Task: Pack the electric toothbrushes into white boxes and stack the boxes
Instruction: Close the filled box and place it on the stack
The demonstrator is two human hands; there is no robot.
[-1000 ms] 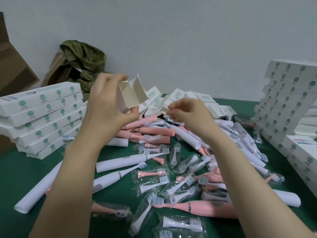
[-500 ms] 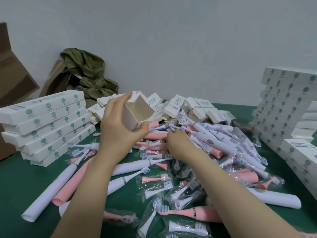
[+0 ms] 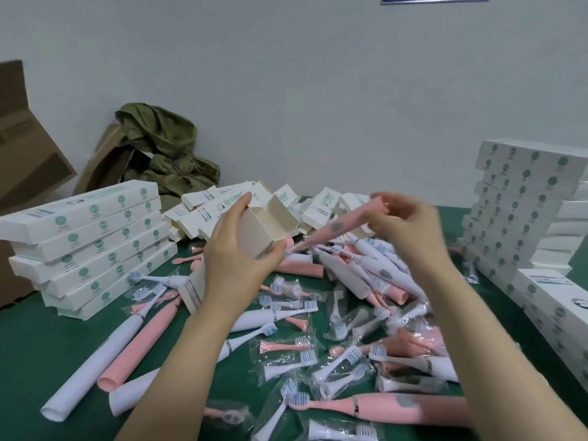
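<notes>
gripping open box [image 3: 264,232] in left hand [image 3: 234,259]; pinching pink toothbrush [image 3: 337,227] by base in right hand [image 3: 410,224]. may jam against box edge by left thumb, or slip from pinch.

A green table [image 3: 28,361] carries loose pink and white toothbrushes [image 3: 140,345], bagged brush heads [image 3: 283,346] and stacks of white boxes [image 3: 89,237].

Left hand [image 3: 235,259] gripped an open-ended white box [image 3: 264,230], mouth facing right. Right hand [image 3: 410,227] pinched a pink toothbrush [image 3: 337,226] by its base, with the head slanting down to the box mouth; contact unclear. Loose brushes [image 3: 318,329] lay on the green table [image 3: 31,361], with box stacks left [image 3: 89,237] and right [image 3: 515,211].
</notes>
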